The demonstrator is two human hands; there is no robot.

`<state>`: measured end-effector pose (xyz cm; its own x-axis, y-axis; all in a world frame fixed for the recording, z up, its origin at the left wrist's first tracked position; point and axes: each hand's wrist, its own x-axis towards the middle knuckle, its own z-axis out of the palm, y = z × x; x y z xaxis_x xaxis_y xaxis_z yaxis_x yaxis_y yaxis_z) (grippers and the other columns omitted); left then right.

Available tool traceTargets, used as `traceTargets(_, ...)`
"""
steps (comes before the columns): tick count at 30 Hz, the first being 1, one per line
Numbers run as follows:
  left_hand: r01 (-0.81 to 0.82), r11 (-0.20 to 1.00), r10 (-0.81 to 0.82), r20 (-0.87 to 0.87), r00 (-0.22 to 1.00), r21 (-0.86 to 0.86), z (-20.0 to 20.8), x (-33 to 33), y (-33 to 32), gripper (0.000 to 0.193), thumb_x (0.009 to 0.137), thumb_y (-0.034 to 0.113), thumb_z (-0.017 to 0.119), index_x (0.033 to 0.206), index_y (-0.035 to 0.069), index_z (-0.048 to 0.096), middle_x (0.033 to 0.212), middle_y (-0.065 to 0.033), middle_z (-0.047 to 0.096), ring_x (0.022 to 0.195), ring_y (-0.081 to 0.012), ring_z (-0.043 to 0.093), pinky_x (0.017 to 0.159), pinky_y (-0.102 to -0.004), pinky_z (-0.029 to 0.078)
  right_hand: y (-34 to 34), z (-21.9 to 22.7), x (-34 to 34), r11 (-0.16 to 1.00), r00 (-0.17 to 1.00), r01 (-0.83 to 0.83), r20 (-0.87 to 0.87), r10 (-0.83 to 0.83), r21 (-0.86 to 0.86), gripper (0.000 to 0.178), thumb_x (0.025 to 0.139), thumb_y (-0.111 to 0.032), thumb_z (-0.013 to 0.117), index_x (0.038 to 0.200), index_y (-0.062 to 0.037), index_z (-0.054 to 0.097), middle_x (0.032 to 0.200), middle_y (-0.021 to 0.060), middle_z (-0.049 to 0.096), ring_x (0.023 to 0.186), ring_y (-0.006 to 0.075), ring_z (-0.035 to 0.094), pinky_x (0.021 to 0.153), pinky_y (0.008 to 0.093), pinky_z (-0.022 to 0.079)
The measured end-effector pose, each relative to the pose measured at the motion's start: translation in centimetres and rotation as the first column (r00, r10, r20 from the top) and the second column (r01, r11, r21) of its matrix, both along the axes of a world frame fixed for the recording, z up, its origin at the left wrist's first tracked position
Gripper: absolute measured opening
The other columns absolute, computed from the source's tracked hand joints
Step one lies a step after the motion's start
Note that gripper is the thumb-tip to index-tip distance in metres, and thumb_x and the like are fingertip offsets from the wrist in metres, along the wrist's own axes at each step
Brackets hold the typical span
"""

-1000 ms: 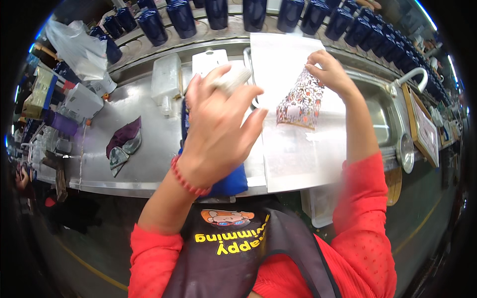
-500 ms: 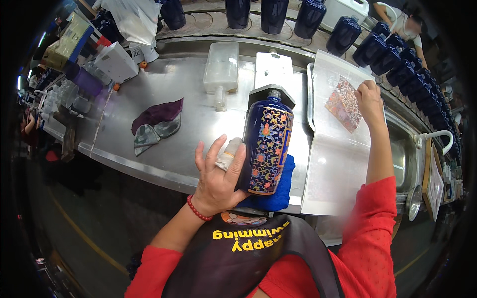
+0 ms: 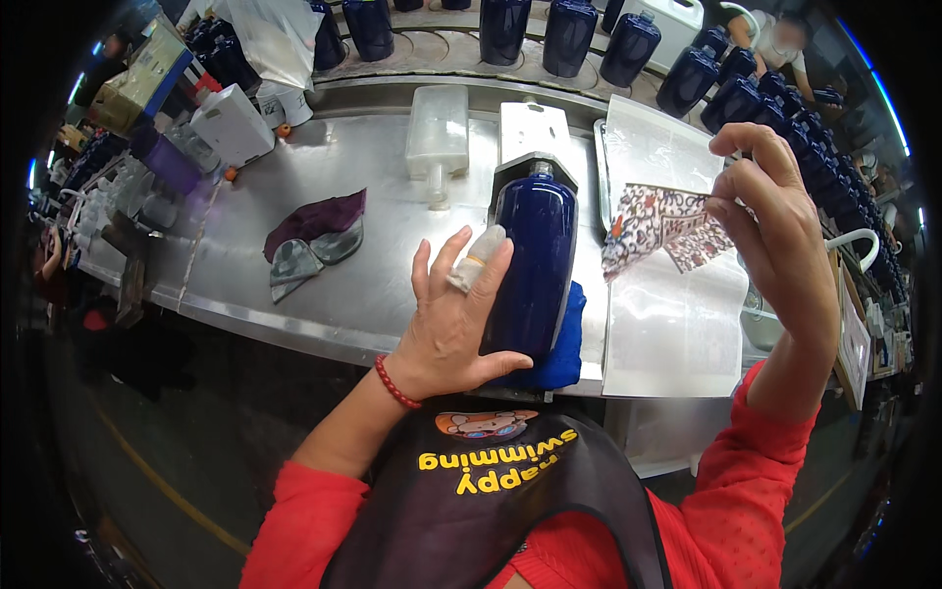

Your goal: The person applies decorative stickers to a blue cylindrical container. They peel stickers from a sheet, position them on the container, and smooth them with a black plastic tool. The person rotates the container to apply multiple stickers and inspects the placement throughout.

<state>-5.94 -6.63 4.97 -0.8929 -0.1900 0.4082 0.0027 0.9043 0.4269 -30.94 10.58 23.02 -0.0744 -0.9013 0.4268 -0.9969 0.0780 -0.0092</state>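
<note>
A dark blue glossy bottle (image 3: 535,260) lies tilted, neck away from me, on a holder with a blue cloth (image 3: 564,353) under its near end. Its plain side faces up. My left hand (image 3: 446,319) rests against its left side, fingers spread, thumb along the near end; one finger has a pale wrap. My right hand (image 3: 775,196) is raised over the right side, pinching the edge of a thin patterned decal sheet (image 3: 648,226), which hangs over the white paper (image 3: 672,339). Another patterned piece (image 3: 702,245) shows partly behind it.
A clear glass bottle (image 3: 437,137) lies on the steel table beside a white block (image 3: 533,128). A purple and grey cloth (image 3: 314,240) lies at left near a white box (image 3: 233,126). Blue bottles (image 3: 569,39) line the conveyor behind. A person (image 3: 785,49) is at far right.
The bottle has turned from its flowered side to a plain blue side. My right hand has risen from the paper toward me, and a patterned decal sheet now hangs from it.
</note>
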Motion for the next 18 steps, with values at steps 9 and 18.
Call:
traceTargets(9,0.521,0.756,-0.461,-0.241,0.854,0.396,10.8,-2.8,-2.2,0.085,0.078,0.052,0.082,0.139,0.001,0.05,0.154,-0.0263,0.04,0.141,-0.038,0.037,0.117,-0.0448,0.026,-0.2,3.2,8.4,0.987,0.984,-0.158,0.091,0.156,0.023,0.024,0.067,-0.006,0.076,0.08,-0.0014,0.057,0.116,0.0207,0.059,0.118,0.0389,0.059,0.098,0.0473,0.048)
traceTargets(18,0.366,0.784,-0.334,-0.156,0.93,0.501,10.2,-0.2,-2.4,0.016,0.088,0.023,0.072,0.087,0.009,0.064,0.141,-0.0237,0.054,0.13,-0.0378,0.043,0.114,-0.0477,0.027,-0.1,-1.3,8.6,0.987,0.925,-0.144,0.347,0.158,-0.065,0.023,0.07,-0.006,0.078,0.079,-0.0024,0.057,0.107,0.0165,0.059,0.106,0.0382,0.059,0.091,0.0439,0.049)
